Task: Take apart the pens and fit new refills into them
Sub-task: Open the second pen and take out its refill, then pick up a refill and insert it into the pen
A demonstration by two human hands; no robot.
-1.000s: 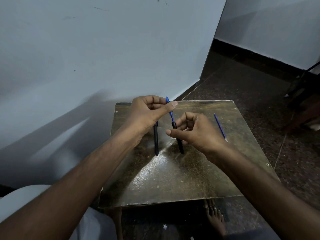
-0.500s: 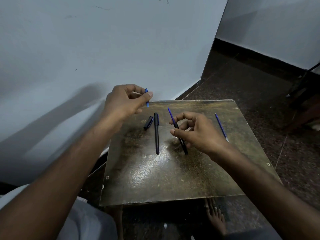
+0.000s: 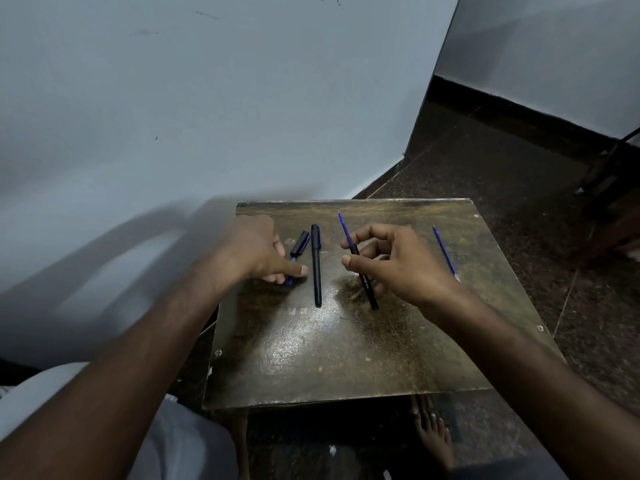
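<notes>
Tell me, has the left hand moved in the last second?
Yes. The left hand has come down and left, from above the capped pen to the table beside the loose cap.

Small square worktop, dark, worn and glossy, screws at corners. Lying on it: a black pen cap far left, a capped black pen just beside it, a blue refill far right.

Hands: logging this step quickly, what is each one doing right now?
Left hand: blurred, down on the table, pinching a small blue pen piece.
Right hand: grips the black pen barrel, its blue refill sticking out.
</notes>
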